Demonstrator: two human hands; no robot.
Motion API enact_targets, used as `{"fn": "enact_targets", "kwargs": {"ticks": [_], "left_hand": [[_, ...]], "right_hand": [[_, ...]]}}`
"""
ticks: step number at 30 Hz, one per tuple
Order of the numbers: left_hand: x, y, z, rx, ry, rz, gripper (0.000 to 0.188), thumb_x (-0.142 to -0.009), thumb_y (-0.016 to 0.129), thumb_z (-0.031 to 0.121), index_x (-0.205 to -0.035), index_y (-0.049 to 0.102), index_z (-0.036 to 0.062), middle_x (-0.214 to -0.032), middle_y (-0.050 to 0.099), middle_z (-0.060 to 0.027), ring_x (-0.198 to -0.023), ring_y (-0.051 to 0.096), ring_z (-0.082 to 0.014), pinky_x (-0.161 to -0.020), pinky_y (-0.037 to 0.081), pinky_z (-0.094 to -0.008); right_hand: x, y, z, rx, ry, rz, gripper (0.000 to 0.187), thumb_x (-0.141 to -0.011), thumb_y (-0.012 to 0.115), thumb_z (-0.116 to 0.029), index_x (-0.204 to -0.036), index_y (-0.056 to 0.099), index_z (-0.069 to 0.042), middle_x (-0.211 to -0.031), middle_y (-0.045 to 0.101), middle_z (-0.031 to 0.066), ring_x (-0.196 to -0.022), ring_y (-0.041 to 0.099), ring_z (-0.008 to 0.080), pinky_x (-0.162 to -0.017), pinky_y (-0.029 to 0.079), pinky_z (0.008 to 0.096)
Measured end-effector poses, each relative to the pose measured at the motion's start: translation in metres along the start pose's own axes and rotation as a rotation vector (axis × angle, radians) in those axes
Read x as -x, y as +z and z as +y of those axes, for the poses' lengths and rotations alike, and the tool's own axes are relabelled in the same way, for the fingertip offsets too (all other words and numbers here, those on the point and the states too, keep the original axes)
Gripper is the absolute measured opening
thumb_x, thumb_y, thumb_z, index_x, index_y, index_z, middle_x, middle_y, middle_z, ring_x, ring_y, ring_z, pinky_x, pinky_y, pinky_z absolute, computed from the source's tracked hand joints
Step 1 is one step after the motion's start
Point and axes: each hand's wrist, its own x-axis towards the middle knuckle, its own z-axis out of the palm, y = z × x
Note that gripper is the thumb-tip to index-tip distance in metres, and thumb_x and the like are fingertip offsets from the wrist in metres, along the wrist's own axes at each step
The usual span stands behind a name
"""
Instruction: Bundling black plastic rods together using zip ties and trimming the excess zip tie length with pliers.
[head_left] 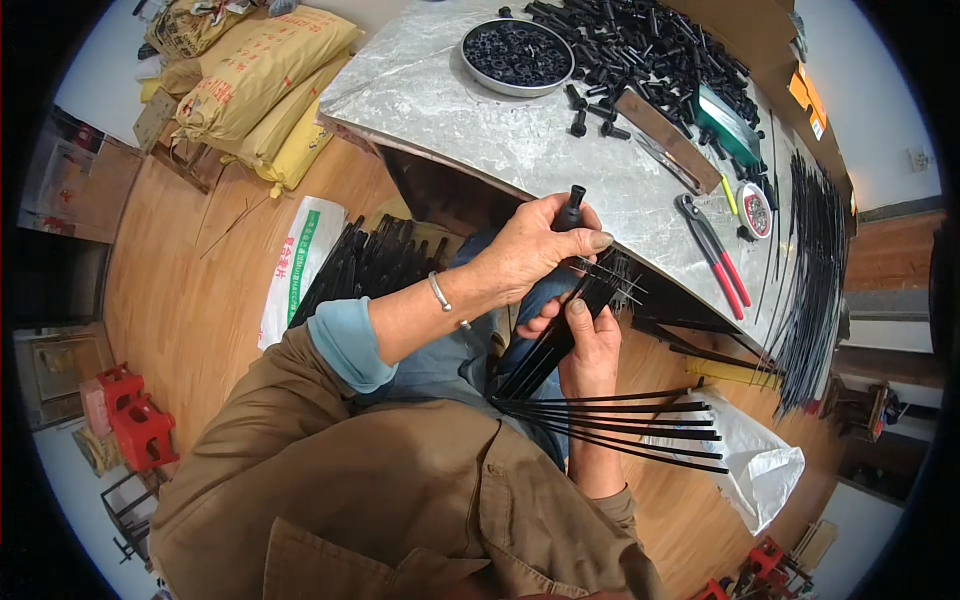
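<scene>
Over the table's front edge, my left hand is closed around a black plastic fitting with a flared top, thumb stretched across its lower side. Just below, my right hand grips a bundle of black rods, its thumb on top. Thin wire ends stick out sideways near the upper end of the bundle. Several long black ribs fan out to the right from its lower end, crossing over my right forearm. Whether the fitting is joined to the rods is hidden by my fingers.
On the grey marbled table are a round tray of small black parts, piled black fittings, red-handled cutters, scissors and thin black rods. More black rods lie at left, near stacked yellow sacks.
</scene>
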Motion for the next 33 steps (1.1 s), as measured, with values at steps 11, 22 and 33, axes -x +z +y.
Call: {"fn": "enact_targets", "kwargs": {"ticks": [11,22,33], "left_hand": [[0.0016,0.0000,0.0021,0.019,0.008,-0.018,0.019,-0.087,0.067,0.017,-0.099,0.059,0.0040,-0.091,0.064,-0.0039,-0.084,0.062,-0.0122,-0.069,0.052,-0.0237],[0.0031,0.0007,0.0062,0.000,0.004,0.004,0.018,-0.089,0.064,0.014,-0.101,0.057,0.0029,-0.100,0.065,-0.0105,-0.087,0.063,-0.0145,-0.072,0.053,-0.0264],[0.0004,0.0020,0.0067,0.094,-0.004,-0.034,0.016,-0.089,0.062,0.010,-0.100,0.056,0.0001,-0.097,0.063,-0.0102,-0.087,0.063,-0.0157,-0.072,0.055,-0.0269]], "right_hand": [[-0.0007,-0.0030,0.0013,-0.021,0.008,0.010,0.022,-0.095,0.055,-0.019,-0.109,0.053,-0.001,-0.085,0.062,0.0087,-0.072,0.065,0.0192,-0.068,0.060,0.0405],[-0.0009,-0.0054,0.0017,-0.006,-0.004,0.012,0.022,-0.095,0.056,-0.020,-0.108,0.054,-0.002,-0.085,0.063,0.0085,-0.073,0.066,0.0189,-0.068,0.060,0.0404],[-0.0019,-0.0026,0.0002,-0.004,-0.022,0.020,0.020,-0.096,0.053,-0.018,-0.107,0.054,-0.002,-0.083,0.063,0.0078,-0.072,0.065,0.0180,-0.068,0.059,0.0392]]}}
